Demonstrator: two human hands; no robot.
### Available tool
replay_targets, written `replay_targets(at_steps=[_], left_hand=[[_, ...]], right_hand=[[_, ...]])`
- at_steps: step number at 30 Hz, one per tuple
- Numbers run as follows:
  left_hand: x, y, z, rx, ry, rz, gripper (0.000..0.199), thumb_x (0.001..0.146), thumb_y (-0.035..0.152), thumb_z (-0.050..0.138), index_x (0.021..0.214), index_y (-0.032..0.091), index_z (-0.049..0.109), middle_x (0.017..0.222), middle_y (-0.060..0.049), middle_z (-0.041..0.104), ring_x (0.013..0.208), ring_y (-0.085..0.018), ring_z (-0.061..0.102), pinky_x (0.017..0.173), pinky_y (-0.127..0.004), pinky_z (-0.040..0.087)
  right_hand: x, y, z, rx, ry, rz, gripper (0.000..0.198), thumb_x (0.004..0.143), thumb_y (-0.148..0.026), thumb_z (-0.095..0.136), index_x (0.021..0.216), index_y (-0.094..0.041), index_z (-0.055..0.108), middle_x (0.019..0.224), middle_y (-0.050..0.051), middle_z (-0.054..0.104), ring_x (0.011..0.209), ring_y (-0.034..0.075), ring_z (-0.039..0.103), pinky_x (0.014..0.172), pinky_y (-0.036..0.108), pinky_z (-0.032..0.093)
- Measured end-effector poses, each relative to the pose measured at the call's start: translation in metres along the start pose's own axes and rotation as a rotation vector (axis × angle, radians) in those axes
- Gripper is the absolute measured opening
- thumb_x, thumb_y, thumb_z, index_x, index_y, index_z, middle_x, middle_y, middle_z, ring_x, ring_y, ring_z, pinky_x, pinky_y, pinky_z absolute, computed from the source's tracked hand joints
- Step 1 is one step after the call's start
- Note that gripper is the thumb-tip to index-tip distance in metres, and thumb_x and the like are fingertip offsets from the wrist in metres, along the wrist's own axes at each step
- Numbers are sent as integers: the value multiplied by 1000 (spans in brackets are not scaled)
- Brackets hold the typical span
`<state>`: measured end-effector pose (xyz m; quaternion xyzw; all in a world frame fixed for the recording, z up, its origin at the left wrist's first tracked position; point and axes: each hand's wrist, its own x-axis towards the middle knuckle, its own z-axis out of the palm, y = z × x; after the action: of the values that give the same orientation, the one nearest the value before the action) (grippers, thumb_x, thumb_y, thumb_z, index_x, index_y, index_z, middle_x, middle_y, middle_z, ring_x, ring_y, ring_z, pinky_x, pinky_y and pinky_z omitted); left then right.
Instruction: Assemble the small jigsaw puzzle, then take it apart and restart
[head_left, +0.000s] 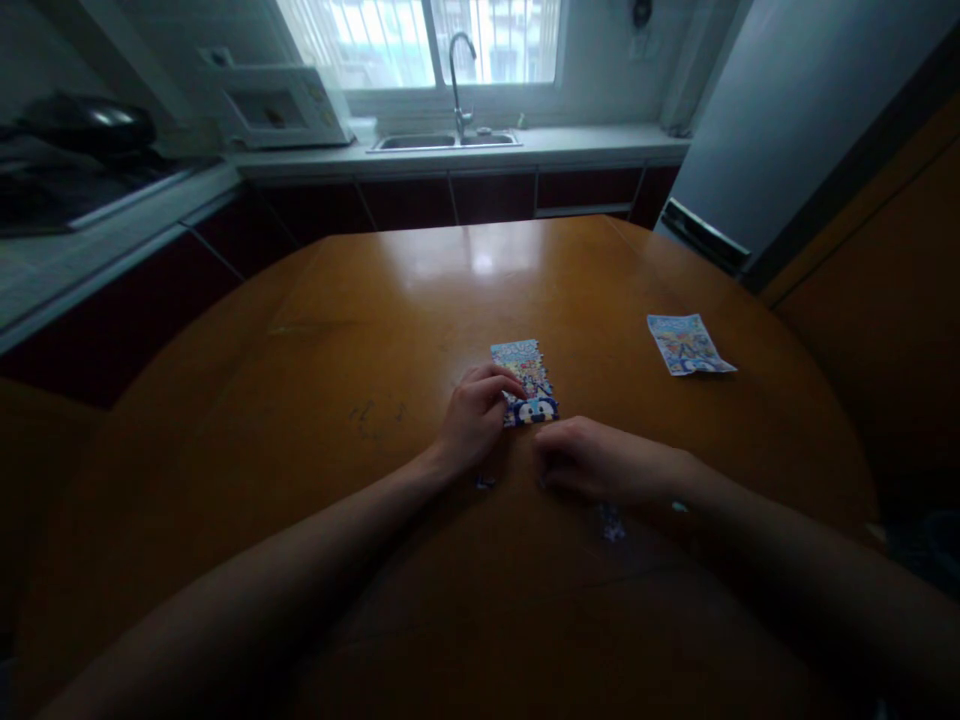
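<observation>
A partly assembled jigsaw puzzle lies flat on the wooden table, showing a cartoon face along its near edge and knobbed pieces down its right side. My left hand rests at its left edge, fingers reaching over the picture and touching it. Just below the puzzle's near right corner, my right hand is closed close to the table, its fingertips in shadow. Whatever it may hold is hidden. Loose puzzle pieces lie below my left hand, and more pieces lie under my right forearm.
A creased printed sheet with a similar picture lies on the right of the table. A small pale piece is beside my right forearm. Beyond the table are a sink, a microwave and a fridge.
</observation>
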<state>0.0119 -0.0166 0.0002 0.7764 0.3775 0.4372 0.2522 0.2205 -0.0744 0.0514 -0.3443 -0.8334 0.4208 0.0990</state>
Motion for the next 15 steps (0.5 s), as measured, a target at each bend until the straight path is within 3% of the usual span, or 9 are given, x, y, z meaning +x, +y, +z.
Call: replay_targets(at_steps=[4,9,15], left_hand=[[-1,3,-1,-29,-8,30,25,81,4,56,86,22,74,93,-4,70,96,-21,64,86,-38,54],[-1,11,-4,11,-32,85,9,88,16,68,91,22,74,91,-4,72,92,-20,65,84,-37,53],[-1,11,-4,48,-50,115,16,84,27,81,99,23,75,94,-3,75,92,-21,65,85,-38,52]], right_hand=[[6,19,-9,182,190,16,16,88,-15,59,99,-17,72,85,3,70,76,15,61,70,28,49],[15,37,-16,418,527,152,12,81,-23,70,90,-17,75,84,6,74,77,17,65,73,32,52],[16,34,-16,586,592,184,22,74,-32,81,89,-17,75,80,6,75,71,17,67,71,33,56]])
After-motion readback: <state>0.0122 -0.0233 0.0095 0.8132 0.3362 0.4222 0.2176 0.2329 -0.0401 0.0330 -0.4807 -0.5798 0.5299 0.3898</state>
